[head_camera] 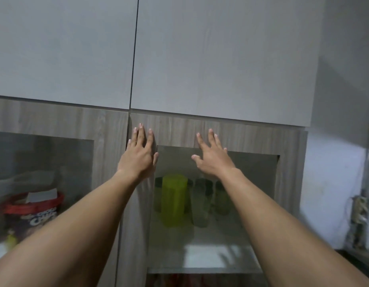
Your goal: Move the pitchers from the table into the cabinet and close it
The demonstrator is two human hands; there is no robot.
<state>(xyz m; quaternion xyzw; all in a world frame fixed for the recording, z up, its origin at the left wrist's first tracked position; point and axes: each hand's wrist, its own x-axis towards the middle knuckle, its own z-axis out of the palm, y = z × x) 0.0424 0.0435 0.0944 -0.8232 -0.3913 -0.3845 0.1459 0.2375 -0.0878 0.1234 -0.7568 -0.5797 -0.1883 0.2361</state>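
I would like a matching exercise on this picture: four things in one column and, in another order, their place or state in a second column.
Things:
1. left hand
2. right hand
3. yellow-green pitcher
4. red-lidded tub

Place or state:
A. behind the left glass door
B. flat on the door's top rail, above the glass
C. behind the right glass door
D. flat on the door frame beside the seam between the two doors

Pairs: 1-D, 2-B, 3-C, 4-A
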